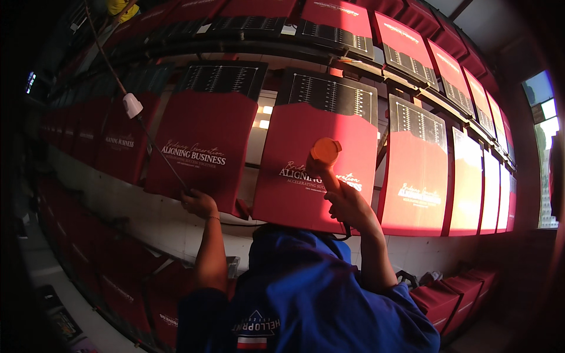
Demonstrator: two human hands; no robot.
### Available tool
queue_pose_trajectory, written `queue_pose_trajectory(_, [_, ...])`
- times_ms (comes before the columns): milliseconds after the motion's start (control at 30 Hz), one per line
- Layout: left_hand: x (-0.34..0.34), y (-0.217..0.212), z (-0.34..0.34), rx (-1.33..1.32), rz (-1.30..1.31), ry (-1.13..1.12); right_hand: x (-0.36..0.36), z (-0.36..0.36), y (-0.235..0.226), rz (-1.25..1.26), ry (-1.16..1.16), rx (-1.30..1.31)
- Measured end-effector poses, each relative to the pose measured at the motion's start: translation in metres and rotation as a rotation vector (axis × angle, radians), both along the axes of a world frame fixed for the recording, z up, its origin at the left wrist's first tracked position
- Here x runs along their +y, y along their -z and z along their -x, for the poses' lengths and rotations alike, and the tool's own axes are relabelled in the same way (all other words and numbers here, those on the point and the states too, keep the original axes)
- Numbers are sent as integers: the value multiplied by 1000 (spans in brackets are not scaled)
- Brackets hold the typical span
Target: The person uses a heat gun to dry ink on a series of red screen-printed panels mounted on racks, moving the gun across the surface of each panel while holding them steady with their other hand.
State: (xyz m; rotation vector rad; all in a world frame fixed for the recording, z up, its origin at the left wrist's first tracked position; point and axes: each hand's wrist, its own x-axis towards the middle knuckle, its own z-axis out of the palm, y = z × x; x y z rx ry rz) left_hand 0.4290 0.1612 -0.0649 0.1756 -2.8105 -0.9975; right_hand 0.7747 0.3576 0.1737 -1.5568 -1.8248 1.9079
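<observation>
My right hand (356,209) is wrapped round the handle of an orange hair dryer (326,156). The dryer is over a red cloth panel (294,132) with white printed lettering, lying on a black board (288,88) with white ruler marks. To the left, my left hand (200,204) is closed on a thin dark cord (168,159) at the lower edge of a neighbouring red panel (206,126). That cord rises to a white connector (132,105) hanging from above. Part of the dryer's head and the fingers' far sides are hidden.
Rows of similar boards with red panels run left and right, and another row (406,47) stands beyond a dark rail (412,88). Bright sunlight falls on panels at right (468,182). More red panels (126,288) are behind me. Someone in yellow (122,9) is at far left.
</observation>
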Motion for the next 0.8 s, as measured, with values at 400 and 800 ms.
queue_pose_trajectory(400, [-2,-1,3,-29,-1,14,7,-22,10,28,-36,78])
queue_pose_trajectory(800, [-3,-8,2,-20,-101,103,8,-28,-2,59,59,39])
